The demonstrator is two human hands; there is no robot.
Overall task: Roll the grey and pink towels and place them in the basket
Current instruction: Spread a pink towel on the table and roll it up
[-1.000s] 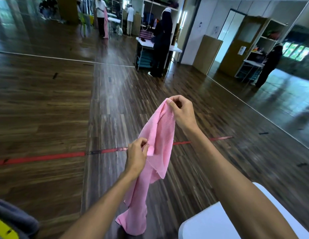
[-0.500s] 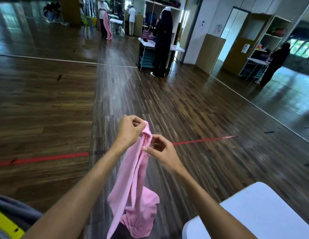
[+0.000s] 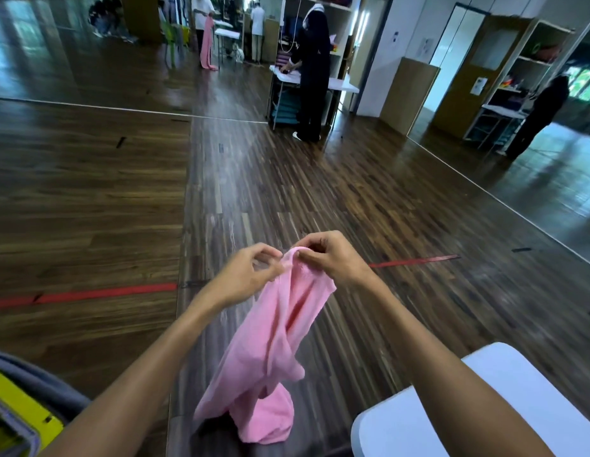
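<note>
Now both hands meet: L hand & R hand pinch pink towel top edge; rest hangs bunched below grip.

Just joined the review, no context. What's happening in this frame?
A person is holding a soft pink cloth towel up in the air over a dark wooden floor. The left hand and right hand pinch its top edge close together, and the rest hangs crumpled, not yet rolled. A white table corner sits at lower right. No basket can be made out.
</note>
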